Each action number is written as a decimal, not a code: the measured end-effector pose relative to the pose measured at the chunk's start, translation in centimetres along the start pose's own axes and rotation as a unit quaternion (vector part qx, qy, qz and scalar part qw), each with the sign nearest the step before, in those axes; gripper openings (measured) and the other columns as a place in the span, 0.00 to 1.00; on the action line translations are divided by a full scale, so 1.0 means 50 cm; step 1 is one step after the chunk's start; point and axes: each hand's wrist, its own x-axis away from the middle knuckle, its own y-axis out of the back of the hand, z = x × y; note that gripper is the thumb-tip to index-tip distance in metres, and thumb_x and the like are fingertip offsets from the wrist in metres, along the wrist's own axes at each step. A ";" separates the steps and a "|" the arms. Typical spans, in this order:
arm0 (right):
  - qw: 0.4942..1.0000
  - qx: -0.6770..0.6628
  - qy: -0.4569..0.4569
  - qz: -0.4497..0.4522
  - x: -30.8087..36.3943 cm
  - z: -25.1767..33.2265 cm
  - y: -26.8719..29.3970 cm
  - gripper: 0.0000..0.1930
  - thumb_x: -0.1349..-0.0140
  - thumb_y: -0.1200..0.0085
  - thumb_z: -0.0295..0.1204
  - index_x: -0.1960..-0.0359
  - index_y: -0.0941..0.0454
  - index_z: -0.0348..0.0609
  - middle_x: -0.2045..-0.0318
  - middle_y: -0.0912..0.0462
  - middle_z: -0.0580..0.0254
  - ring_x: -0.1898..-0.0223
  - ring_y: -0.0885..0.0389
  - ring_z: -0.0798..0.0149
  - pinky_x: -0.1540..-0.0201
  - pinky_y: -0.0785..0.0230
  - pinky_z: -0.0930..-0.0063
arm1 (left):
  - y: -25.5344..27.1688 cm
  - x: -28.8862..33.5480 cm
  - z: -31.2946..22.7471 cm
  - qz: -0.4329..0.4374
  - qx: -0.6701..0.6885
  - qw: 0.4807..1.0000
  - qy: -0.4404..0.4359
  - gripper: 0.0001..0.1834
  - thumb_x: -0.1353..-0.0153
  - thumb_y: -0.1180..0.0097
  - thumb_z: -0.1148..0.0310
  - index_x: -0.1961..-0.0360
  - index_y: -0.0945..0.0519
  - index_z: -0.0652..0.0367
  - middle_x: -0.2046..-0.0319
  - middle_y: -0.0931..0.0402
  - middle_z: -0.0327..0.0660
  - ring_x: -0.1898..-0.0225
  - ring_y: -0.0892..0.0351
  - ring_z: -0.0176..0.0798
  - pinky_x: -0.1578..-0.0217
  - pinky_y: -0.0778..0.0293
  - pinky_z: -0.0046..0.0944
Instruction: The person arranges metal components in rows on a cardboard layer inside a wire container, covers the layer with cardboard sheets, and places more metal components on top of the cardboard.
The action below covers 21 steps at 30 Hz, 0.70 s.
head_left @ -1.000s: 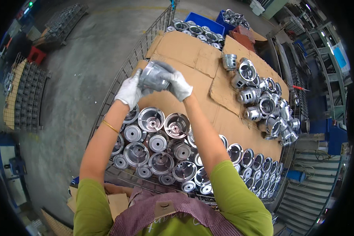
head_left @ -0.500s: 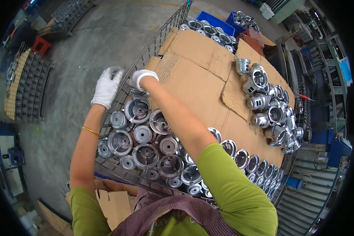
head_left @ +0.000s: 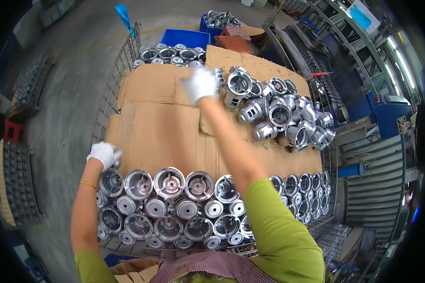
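Housings [head_left: 169,183] are forming close rows along the near side of the cage [head_left: 112,92] and a loose pile at the right of the cardboard [head_left: 151,127]. At far left, the left hand [head_left: 103,154], in a white glove, is hanging at the left end of the upper row, just above its end housing. Its fingers are partly hiding one another; whether they are holding or touching metal cannot be told. Along the rows, wide open ends and smaller discs are alternating, all facing the wearer. Beyond the cardboard, a blue bin [head_left: 185,38] is standing behind further housings. Right of centre, the right hand [head_left: 202,85], also gloved, is showing blurred over the cardboard, beside the pile's left end; its opening and any contact cannot be told. Farther right, the piled housings are lying at mixed angles, some showing slotted sides.
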 end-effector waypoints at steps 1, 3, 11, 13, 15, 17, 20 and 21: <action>0.997 0.043 -0.045 -0.041 -0.024 -0.062 0.063 0.17 0.49 0.43 0.44 0.66 0.17 0.45 0.65 0.17 0.48 0.61 0.17 0.51 0.58 0.25 0.60 | 0.009 0.000 -0.008 -0.001 -0.002 1.000 -0.002 0.29 0.39 0.54 0.44 0.53 0.21 0.60 0.56 0.21 0.51 0.51 0.24 0.52 0.48 0.31 0.46; 0.992 0.107 -0.063 -0.011 -0.045 -0.182 0.131 0.19 0.48 0.45 0.46 0.63 0.18 0.44 0.61 0.18 0.49 0.57 0.19 0.51 0.55 0.27 0.60 | 0.032 -0.022 -0.018 0.045 0.013 0.999 0.005 0.27 0.43 0.50 0.42 0.60 0.16 0.54 0.59 0.20 0.51 0.55 0.22 0.54 0.51 0.29 0.47; 0.980 0.179 0.064 0.065 0.062 -0.336 0.021 0.10 0.43 0.54 0.32 0.68 0.19 0.48 0.68 0.17 0.56 0.59 0.22 0.57 0.52 0.38 0.56 | 0.227 -0.311 -0.358 -0.262 0.271 0.902 -0.208 0.36 0.40 0.50 0.50 0.35 0.40 0.58 0.42 0.34 0.56 0.42 0.33 0.55 0.41 0.36 0.46; 0.982 0.170 0.082 0.011 0.083 -0.336 0.023 0.09 0.43 0.55 0.30 0.70 0.20 0.48 0.70 0.17 0.55 0.61 0.21 0.56 0.52 0.37 0.57 | 0.263 -0.421 -0.462 -0.321 0.346 0.861 -0.192 0.36 0.40 0.49 0.51 0.35 0.41 0.59 0.41 0.35 0.59 0.42 0.33 0.56 0.43 0.35 0.47; 0.987 0.146 0.057 -0.038 0.086 -0.365 0.028 0.08 0.44 0.54 0.29 0.71 0.20 0.48 0.72 0.18 0.55 0.63 0.21 0.55 0.53 0.37 0.58 | 0.302 -0.458 -0.550 -0.214 0.430 0.864 -0.149 0.36 0.40 0.49 0.54 0.35 0.42 0.61 0.42 0.34 0.61 0.43 0.31 0.57 0.44 0.34 0.47; 0.990 0.111 0.035 -0.079 0.088 -0.376 0.029 0.07 0.45 0.53 0.29 0.73 0.20 0.48 0.74 0.18 0.54 0.65 0.21 0.54 0.53 0.37 0.58 | 0.277 -0.479 -0.587 -0.222 0.478 0.837 -0.148 0.32 0.41 0.47 0.57 0.38 0.37 0.63 0.46 0.30 0.61 0.46 0.29 0.59 0.45 0.32 0.48; 0.987 0.043 0.031 -0.150 0.068 -0.390 0.052 0.06 0.48 0.46 0.30 0.69 0.20 0.44 0.78 0.21 0.50 0.73 0.22 0.47 0.64 0.31 0.54 | 0.219 -0.469 -0.609 -0.313 0.427 0.832 -0.167 0.23 0.41 0.47 0.60 0.49 0.26 0.64 0.52 0.27 0.60 0.48 0.29 0.59 0.45 0.34 0.49; 0.981 0.053 0.043 -0.179 0.067 -0.390 0.060 0.06 0.46 0.47 0.30 0.69 0.21 0.43 0.76 0.21 0.47 0.74 0.22 0.44 0.68 0.31 0.53 | 0.222 -0.456 -0.587 -0.342 0.411 0.821 -0.199 0.23 0.41 0.47 0.61 0.48 0.27 0.64 0.52 0.27 0.59 0.48 0.29 0.59 0.45 0.34 0.49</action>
